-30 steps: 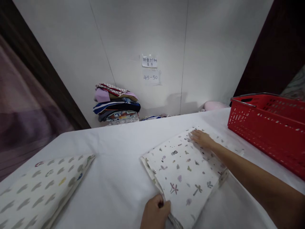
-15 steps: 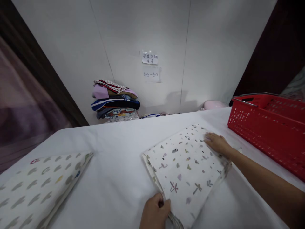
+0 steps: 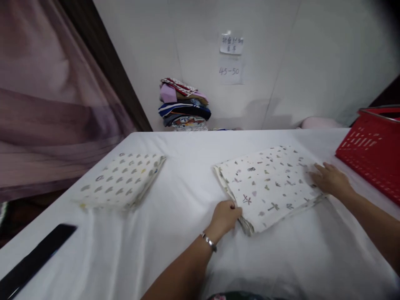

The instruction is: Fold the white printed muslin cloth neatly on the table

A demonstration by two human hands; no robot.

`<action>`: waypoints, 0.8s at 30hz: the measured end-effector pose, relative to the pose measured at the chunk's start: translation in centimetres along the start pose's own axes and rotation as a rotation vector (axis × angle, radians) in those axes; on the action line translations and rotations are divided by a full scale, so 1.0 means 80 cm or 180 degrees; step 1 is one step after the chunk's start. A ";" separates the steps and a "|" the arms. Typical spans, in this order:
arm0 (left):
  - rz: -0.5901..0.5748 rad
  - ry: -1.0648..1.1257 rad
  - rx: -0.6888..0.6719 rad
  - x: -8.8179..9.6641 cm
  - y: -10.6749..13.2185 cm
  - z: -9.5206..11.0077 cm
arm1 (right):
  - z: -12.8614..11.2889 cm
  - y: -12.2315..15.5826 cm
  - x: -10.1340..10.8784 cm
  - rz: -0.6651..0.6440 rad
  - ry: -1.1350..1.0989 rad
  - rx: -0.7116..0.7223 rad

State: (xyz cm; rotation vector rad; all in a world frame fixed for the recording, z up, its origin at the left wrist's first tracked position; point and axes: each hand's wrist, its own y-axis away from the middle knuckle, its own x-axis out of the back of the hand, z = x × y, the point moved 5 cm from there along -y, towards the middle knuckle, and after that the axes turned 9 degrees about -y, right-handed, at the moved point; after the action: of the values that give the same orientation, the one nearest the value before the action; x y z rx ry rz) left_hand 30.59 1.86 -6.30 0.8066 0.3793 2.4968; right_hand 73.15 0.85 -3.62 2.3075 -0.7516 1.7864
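A folded white cloth (image 3: 265, 187) with small plant and animal prints lies flat on the white-covered table (image 3: 175, 233). My left hand (image 3: 225, 216), with a metal bracelet at the wrist, pinches the cloth's near-left folded edge between thumb and fingers. Over on the cloth's right end rests my right hand (image 3: 333, 181), fingers spread flat and slightly blurred. Layered folds show along the cloth's left and near edges.
Another folded cloth (image 3: 121, 179), with a leaf-like print, lies to the left. A black flat object (image 3: 34, 258) is at the near left. A red basket (image 3: 371, 146) stands at the right. Stacked fabrics (image 3: 184, 104) sit beyond the table, by a wall with paper signs (image 3: 230, 71).
The camera view has swung left and down, bringing the black object and more of the left cloth into sight. My left hand keeps its pinch; my right hand stays on the cloth's right side.
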 end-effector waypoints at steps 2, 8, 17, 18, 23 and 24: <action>0.0021 0.0033 -0.0006 -0.001 -0.001 -0.002 | -0.057 0.038 -0.006 -0.0458 -0.0851 0.0003; -0.0140 0.0172 -0.0115 -0.002 -0.006 0.002 | -0.248 0.194 -0.017 -0.1657 -0.2684 0.0763; -0.0118 0.0107 -0.0298 0.000 -0.008 0.006 | -0.284 0.276 -0.010 -0.0562 -0.1256 0.1866; -0.0117 0.0092 -0.0321 -0.001 -0.009 0.005 | -0.283 0.280 -0.012 -0.0416 -0.1139 0.1930; -0.0097 0.0081 -0.0330 -0.002 -0.013 0.004 | -0.288 0.295 -0.018 -0.0172 -0.0816 0.2212; -0.0089 0.0064 -0.0328 -0.002 -0.012 0.005 | -0.291 0.295 -0.016 -0.0206 -0.0781 0.2272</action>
State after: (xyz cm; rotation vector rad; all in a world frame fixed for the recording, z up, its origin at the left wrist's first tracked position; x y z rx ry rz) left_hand 31.27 2.67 -6.47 0.7312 0.2646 2.4779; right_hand 41.84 -10.14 -2.65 2.9758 -0.0318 1.9915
